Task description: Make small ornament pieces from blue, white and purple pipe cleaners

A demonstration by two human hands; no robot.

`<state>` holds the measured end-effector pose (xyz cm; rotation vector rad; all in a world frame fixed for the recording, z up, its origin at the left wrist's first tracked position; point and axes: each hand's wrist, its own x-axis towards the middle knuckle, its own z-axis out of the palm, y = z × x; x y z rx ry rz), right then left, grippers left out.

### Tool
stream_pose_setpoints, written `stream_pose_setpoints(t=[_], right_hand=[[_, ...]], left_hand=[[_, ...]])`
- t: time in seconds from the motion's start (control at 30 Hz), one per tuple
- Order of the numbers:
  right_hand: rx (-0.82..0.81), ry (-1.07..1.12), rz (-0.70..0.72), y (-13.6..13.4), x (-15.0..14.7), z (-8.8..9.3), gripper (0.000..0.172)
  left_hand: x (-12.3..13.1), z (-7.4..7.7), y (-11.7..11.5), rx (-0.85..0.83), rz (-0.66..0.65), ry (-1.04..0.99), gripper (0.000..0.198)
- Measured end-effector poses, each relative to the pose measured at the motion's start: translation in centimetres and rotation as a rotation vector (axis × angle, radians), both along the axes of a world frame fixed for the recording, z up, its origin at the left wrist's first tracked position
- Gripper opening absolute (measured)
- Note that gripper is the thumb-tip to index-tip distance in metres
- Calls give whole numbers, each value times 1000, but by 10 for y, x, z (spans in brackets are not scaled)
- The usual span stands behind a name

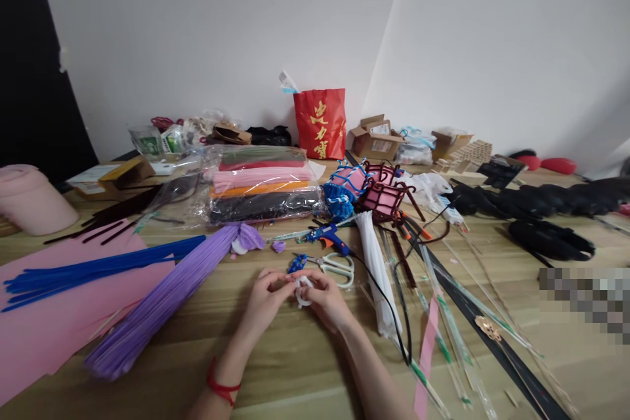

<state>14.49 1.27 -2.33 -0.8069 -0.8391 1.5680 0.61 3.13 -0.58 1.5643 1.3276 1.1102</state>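
Observation:
Over the middle of the table, a white pipe cleaner [304, 291] bent into a small loop is pinched between my two hands. My left hand [267, 296] closes thumb and forefinger on its left side. On the right, my right hand [325, 298] wraps its fingers round the loop, hiding part of it. Just beyond my fingertips lie scissors with pale handles [339, 269] and a small blue piece [297, 264]. A blue glue gun [329, 236] rests behind them. To the right is a bundle of white pipe cleaners [377, 282].
Purple pipe cleaners [167, 302] and blue ones [98, 269] lie left on pink sheets [44, 315]. Behind are bagged coloured bundles [260, 184], pink bundles in brown lattice [382, 198] and a red bag [319, 123]. The glue gun's black cord [388, 305] curls right, near clear strips [453, 328].

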Motion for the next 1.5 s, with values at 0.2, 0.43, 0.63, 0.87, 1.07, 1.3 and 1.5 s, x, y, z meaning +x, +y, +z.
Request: stream_pose_setpoints(t=[0.2,0.43,0.63,0.87,1.07,1.3,1.5], right_hand=[[30,-51,-78,1,-1,-4,29],[120,-165,-137,1,0,-4,21],[95,-123,-126,-1,-2,2,33],[96,-158,-245,5,1,-4,40],[199,-507,-351,7,7,-14,15],[344,-719,-393,2,2,-14,17],[493,-916,-414,-1,-3,-16,25]], left_hand=[[4,-4,-2,59,3,18,9],[-2,-10,-1,155,60,12,3],[-4,-16,4,-23,-35,-199,24],[-2,-17,5,-112,-84,-269,32],[1,-17,3,-67,-63,-302,33],[3,-22,0,19,-53,-172,32],[8,-24,-3,97,-32,-57,28]])
